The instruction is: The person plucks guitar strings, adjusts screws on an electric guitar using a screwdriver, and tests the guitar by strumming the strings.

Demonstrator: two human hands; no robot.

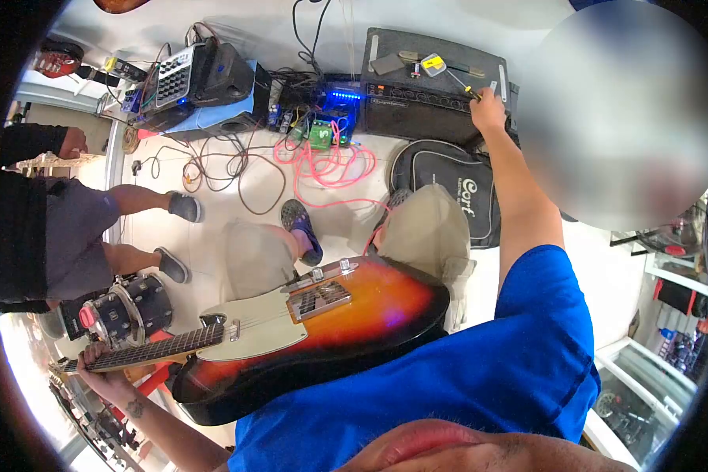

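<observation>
A sunburst electric guitar with a cream pickguard lies across my lap, its neck pointing left. My left hand is wrapped round that neck near the headstock. At the end of my outstretched right arm, my right hand is closed over the right side of a black guitar amplifier. Between its fingers is the handle of a screwdriver, yellow and dark, with the shaft pointing up and left. A small yellow-labelled container, a dark flat pad and other small tools rest on the amplifier top.
A black gig bag leans below the amplifier. Pink cable and dark cables loop over the floor by a green pedal. A mixer sits at upper left. Another person stands at left beside drums.
</observation>
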